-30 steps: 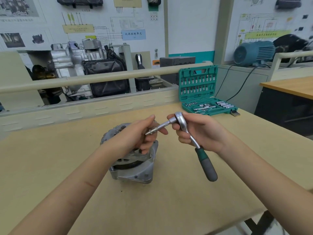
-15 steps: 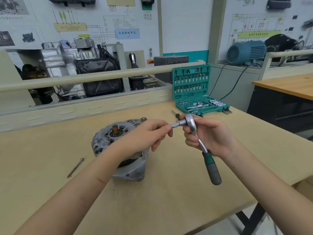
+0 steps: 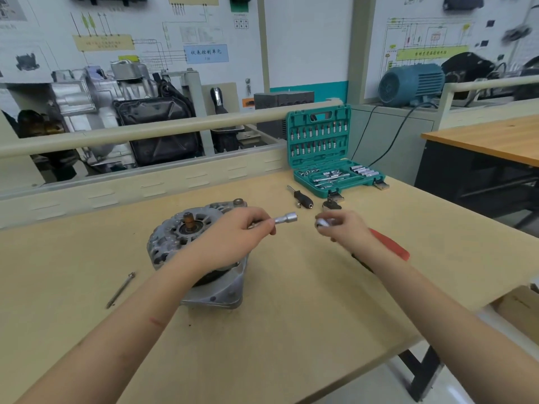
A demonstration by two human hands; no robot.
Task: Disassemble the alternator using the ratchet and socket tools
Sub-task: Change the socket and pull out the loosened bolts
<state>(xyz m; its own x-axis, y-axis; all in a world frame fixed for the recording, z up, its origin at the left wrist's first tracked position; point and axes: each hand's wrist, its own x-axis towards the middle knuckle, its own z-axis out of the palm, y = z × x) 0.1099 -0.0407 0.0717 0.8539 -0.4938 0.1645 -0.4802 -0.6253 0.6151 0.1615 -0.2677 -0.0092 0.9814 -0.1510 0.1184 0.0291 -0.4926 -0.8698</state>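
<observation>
Pinching a socket [image 3: 285,219] in left hand [image 3: 242,234], right hand [image 3: 342,228] gripping ratchet [image 3: 323,222], open case [image 3: 329,170] holding sockets

2 hands [image 3: 242,231], 1 alternator [image 3: 186,237], 1 socket set [image 3: 326,153], 1 loose bolt [image 3: 120,290].

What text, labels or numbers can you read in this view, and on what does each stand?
"仪表控制单元": blue label on the wall board, slightly soft.
Yellow panel, left board: too blurred to read.
Yellow-green strip, right board: too blurred to read.
Green socket case, alternator: no readable markings.
</observation>
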